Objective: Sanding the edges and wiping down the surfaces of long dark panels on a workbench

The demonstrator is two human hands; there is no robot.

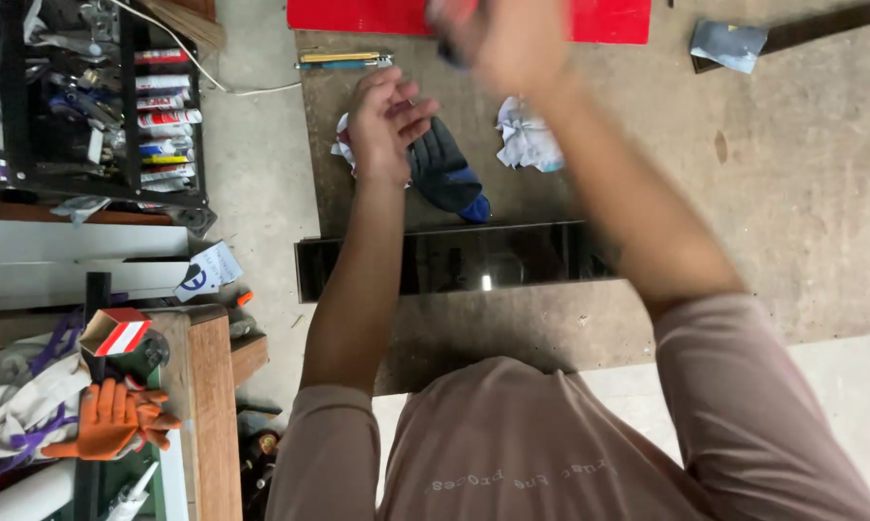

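The left hand (385, 121) hung open and empty over a dark glove (444, 174), while the blurred right hand (500, 39) gripped something I cannot tell.

Even, soft daylight, faint shadows, glare on the black glossy panel (454, 259), motion-blurred right hand (497, 39).

Far left of the left hand (385, 121), sealant tubes (167, 116) with red, white and yellow labels lie stacked. Below them are a white tag (206, 273) and a red-white carton (113, 333).
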